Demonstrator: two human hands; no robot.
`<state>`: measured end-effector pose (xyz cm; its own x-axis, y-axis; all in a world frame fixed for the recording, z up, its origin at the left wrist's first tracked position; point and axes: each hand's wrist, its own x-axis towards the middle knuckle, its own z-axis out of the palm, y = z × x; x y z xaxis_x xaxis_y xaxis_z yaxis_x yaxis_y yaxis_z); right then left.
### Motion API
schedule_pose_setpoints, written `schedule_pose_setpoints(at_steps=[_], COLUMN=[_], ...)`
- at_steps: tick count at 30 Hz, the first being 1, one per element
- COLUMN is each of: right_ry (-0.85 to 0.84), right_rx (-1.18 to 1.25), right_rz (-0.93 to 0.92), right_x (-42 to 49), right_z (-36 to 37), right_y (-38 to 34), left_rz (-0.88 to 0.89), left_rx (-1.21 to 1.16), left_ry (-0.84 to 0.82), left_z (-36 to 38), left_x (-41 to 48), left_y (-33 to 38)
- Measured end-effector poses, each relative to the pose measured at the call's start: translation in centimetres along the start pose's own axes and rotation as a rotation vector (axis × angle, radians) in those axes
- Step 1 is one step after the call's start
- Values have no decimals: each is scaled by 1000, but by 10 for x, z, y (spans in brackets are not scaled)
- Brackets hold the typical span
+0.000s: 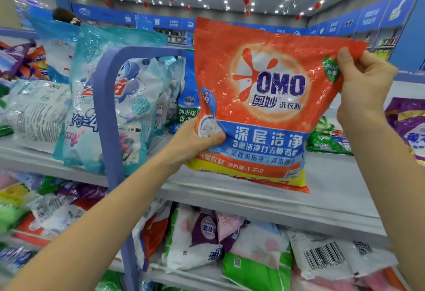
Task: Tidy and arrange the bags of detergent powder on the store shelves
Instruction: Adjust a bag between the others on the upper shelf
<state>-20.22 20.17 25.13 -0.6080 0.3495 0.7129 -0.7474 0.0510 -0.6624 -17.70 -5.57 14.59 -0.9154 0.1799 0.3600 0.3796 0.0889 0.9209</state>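
An orange OMO detergent bag stands upright with its bottom edge on the white upper shelf. My left hand grips its lower left side, thumb on the front. My right hand pinches its top right corner. Pale blue detergent bags stand upright to the left behind a purple shelf divider. A blue bag stands just behind the OMO bag's left edge.
A green bag lies flat at the back right of the shelf and a purple bag sits at the far right. The shelf below holds several jumbled bags. More mixed bags pile at the far left.
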Motion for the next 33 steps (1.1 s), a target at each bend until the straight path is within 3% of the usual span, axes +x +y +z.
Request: schedule_pose_setpoints(at_steps=[8, 16, 26, 33], right_ry=[-39, -224, -713, -1070], right_rx=[119, 216, 530, 571], right_rz=[-13, 83, 401, 683], right_x=[-6, -60, -218, -363], right_z=[32, 141, 340, 454], right_y=[-47, -89, -121, -114], left_rz=[94, 50, -35, -92], left_rx=[-40, -126, -103, -150], left_ry=[184, 391, 679, 834], left_z=[-28, -114, -315, -438], left_x=[-42, -132, -289, -374], left_y=[41, 67, 83, 83])
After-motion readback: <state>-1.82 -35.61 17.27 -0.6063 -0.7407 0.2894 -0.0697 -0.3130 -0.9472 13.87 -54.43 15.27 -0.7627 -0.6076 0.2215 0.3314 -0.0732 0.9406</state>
